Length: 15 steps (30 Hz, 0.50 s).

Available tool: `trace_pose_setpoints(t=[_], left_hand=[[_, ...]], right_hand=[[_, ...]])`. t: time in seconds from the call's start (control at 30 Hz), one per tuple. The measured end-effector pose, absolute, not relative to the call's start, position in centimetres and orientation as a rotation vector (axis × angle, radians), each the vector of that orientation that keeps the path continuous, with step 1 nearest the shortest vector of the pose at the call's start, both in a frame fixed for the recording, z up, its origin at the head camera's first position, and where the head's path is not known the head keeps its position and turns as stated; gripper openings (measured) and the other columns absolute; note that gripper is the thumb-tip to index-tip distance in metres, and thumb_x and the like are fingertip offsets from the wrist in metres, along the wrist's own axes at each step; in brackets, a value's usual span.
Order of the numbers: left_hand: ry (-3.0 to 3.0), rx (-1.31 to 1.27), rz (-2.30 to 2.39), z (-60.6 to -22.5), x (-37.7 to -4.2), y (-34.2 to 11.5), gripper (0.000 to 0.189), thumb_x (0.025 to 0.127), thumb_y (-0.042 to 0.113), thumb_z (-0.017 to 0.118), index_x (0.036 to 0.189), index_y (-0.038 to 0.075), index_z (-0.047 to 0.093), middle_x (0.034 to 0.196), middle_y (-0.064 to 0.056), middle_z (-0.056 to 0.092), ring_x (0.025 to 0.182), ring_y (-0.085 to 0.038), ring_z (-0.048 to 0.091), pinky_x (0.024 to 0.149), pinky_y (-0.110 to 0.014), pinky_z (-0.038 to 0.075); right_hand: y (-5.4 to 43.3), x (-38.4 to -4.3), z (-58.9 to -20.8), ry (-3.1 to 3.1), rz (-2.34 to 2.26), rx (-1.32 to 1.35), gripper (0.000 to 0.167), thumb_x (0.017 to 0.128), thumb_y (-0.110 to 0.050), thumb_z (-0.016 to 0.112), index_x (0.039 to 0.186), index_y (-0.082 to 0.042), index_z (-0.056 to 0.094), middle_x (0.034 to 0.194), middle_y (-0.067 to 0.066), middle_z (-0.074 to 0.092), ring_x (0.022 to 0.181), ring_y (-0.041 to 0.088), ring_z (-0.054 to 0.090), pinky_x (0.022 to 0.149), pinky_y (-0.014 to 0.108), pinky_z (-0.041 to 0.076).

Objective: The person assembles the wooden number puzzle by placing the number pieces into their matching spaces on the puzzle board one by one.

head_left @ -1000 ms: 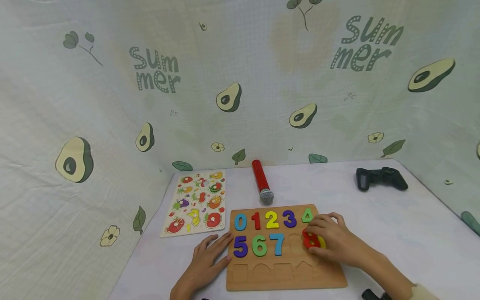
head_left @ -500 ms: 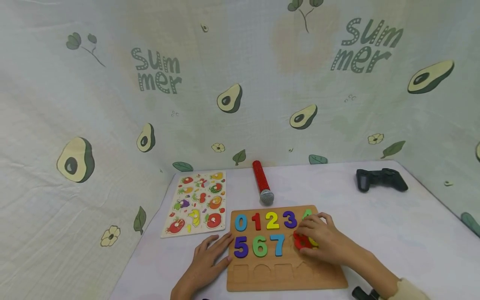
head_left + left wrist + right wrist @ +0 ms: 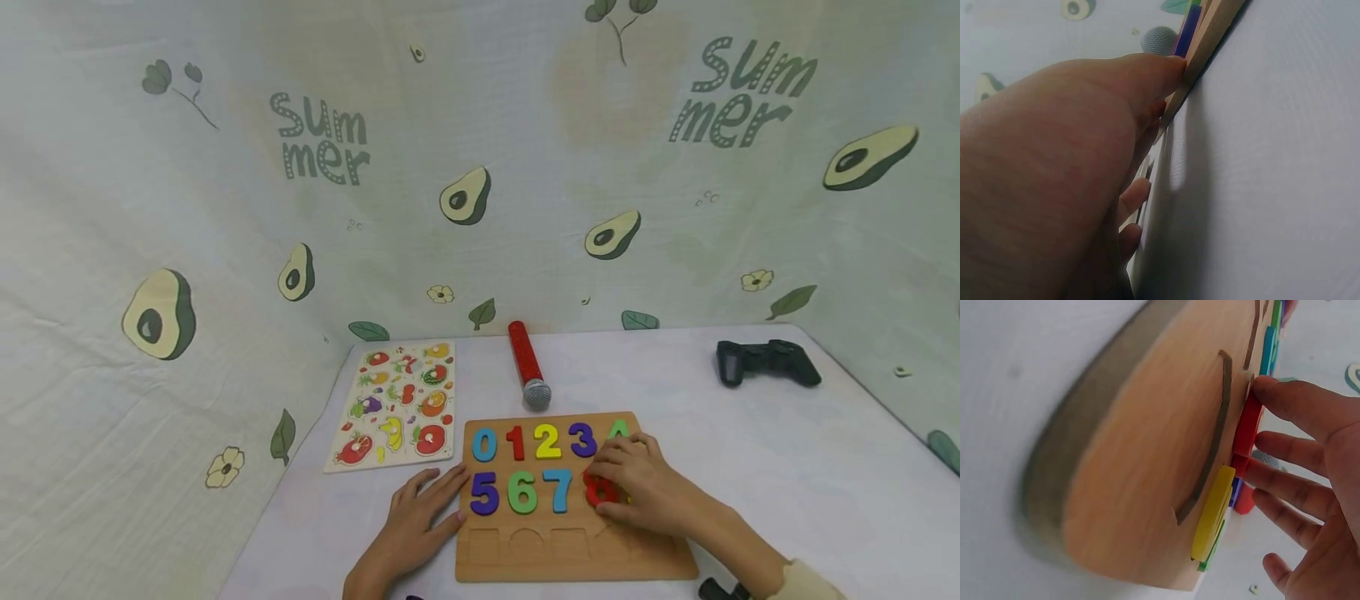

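A wooden number puzzle board (image 3: 570, 568) lies flat on the table, with coloured numerals 0 to 7 in its upper rows. Beside the blue 7 (image 3: 557, 490), my right hand (image 3: 654, 490) pinches a red number 8 (image 3: 596, 492) between thumb and fingers, low over the board. The right wrist view shows that red 8 (image 3: 1248, 425) on edge, next to a yellow numeral (image 3: 1215, 515) that the hand mostly covers in the head view. My left hand (image 3: 411, 527) rests at the board's left edge, fingers extended, its thumb (image 3: 1163, 72) touching the board's side.
A fruit picture puzzle (image 3: 397, 408) lies left of the board. Behind it is a red microphone (image 3: 527, 358), and a black game controller (image 3: 768, 362) sits at the far right. A dark object (image 3: 720, 590) shows near the right forearm. Patterned cloth (image 3: 525, 275) hangs behind the table.
My right hand has moved left across the board with the red 8, from over the yellow numeral to the place beside the 7. The left hand has stayed at the board's edge.
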<state>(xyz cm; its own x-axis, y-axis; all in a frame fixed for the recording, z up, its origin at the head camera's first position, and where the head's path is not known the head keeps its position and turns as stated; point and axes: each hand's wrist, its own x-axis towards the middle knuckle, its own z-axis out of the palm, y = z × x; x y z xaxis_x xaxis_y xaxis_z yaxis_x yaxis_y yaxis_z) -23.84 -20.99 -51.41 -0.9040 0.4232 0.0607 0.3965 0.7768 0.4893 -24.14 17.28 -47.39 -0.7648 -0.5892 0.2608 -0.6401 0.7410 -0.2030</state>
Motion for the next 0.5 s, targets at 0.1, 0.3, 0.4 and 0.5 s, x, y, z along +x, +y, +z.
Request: trace_pose_setpoints(t=[0.1, 0.3, 0.4, 0.5], left_hand=[[2.91, 0.678, 0.785, -51.34, -23.84, -20.9, 0.06, 0.101, 0.057, 0.046, 0.154, 0.029, 0.042, 0.159, 0.011, 0.035, 0.144, -0.034, 0.025, 0.107, -0.067, 0.017], [2.907, 0.659, 0.782, -51.3, -23.81, -20.78, 0.061, 0.1, 0.058, 0.046, 0.154, 0.03, 0.042, 0.159, 0.012, 0.035, 0.144, -0.034, 0.025, 0.107, -0.067, 0.017], [2.909, 0.65, 0.786, -51.34, -23.8, -20.76, 0.061, 0.1, 0.059, 0.047, 0.154, 0.031, 0.041, 0.159, 0.012, 0.036, 0.144, -0.034, 0.025, 0.108, -0.067, 0.017], [2.91, 0.651, 0.792, -51.44, -23.81, -20.79, 0.061, 0.1, 0.058, 0.047, 0.154, 0.031, 0.041, 0.159, 0.011, 0.036, 0.144, -0.034, 0.025, 0.107, -0.067, 0.017]], right_hand=[[17.25, -24.16, -47.43, -2.771, 0.411, 0.991, 0.039, 0.085, -0.044, 0.078, 0.113, -0.018, 0.074, 0.115, -0.005, 0.064, 0.115, 0.025, 0.052, 0.095, 0.059, 0.029], [17.15, -24.11, -47.31, -2.795, 0.455, 0.991, 0.037, 0.084, -0.044, 0.079, 0.111, -0.019, 0.074, 0.113, -0.006, 0.065, 0.114, 0.023, 0.052, 0.095, 0.06, 0.029], [17.19, -23.94, -47.35, -2.807, 0.462, 0.978, 0.039, 0.085, -0.047, 0.076, 0.113, -0.021, 0.074, 0.116, -0.004, 0.065, 0.116, 0.026, 0.051, 0.096, 0.063, 0.028], [17.34, -23.54, -47.45, -2.827, 0.451, 0.933, 0.041, 0.088, -0.051, 0.073, 0.116, -0.021, 0.073, 0.121, -0.002, 0.064, 0.122, 0.028, 0.05, 0.097, 0.064, 0.026]])
